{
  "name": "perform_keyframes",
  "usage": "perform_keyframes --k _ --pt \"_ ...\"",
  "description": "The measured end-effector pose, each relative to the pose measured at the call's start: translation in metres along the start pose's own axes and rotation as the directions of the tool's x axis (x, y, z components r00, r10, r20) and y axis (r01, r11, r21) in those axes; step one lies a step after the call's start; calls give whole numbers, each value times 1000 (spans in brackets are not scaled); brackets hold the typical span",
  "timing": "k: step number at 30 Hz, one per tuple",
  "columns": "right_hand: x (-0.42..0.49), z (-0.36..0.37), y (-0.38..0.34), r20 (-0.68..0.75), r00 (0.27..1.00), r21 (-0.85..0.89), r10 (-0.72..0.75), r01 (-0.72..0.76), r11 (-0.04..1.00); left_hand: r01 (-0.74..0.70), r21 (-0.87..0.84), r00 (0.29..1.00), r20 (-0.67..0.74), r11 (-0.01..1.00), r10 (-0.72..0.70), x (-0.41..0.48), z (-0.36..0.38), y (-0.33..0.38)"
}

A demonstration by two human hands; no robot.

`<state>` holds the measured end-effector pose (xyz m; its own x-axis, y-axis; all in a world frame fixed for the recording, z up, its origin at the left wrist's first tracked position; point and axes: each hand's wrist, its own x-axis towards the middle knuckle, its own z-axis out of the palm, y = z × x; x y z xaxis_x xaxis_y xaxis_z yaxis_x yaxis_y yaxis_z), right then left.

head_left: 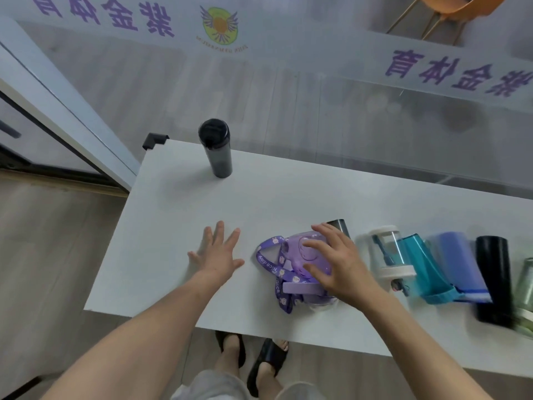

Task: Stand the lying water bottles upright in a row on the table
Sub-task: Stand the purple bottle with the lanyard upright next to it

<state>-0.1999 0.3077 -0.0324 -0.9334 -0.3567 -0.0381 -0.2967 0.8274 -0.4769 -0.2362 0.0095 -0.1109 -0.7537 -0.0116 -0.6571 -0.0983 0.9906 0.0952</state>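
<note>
A black bottle point(217, 148) stands upright near the far left corner of the white table point(178, 232). My right hand point(336, 261) lies over a lying purple bottle point(300, 255) with a purple printed strap point(269, 264), fingers curled around its body. My left hand point(219, 252) rests flat on the table to the left of it, fingers spread, holding nothing. To the right lie more bottles side by side: a dark metal one point(340, 226) mostly hidden behind my hand, a clear one with white ends point(388, 252), a teal one point(421, 264), a blue one point(458, 255), a black one point(491, 278) and a greenish one point(526, 295) at the frame edge.
A glass wall with purple lettering point(288, 82) runs along the table's far edge. A black corner guard point(154, 140) caps the far left corner. My feet in black sandals point(251, 356) show under the near edge. An orange chair point(450, 7) stands beyond the glass.
</note>
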Motion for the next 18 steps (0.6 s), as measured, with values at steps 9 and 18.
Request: perform_keyframes --k 9,18 --pt "-26 5 14 180 971 -13 -158 163 987 -13 36 1000 21 999 13 1 -3 -1" --pt "35 2 0 178 975 55 135 -147 988 -45 3 999 25 999 45 9 -1 -9"
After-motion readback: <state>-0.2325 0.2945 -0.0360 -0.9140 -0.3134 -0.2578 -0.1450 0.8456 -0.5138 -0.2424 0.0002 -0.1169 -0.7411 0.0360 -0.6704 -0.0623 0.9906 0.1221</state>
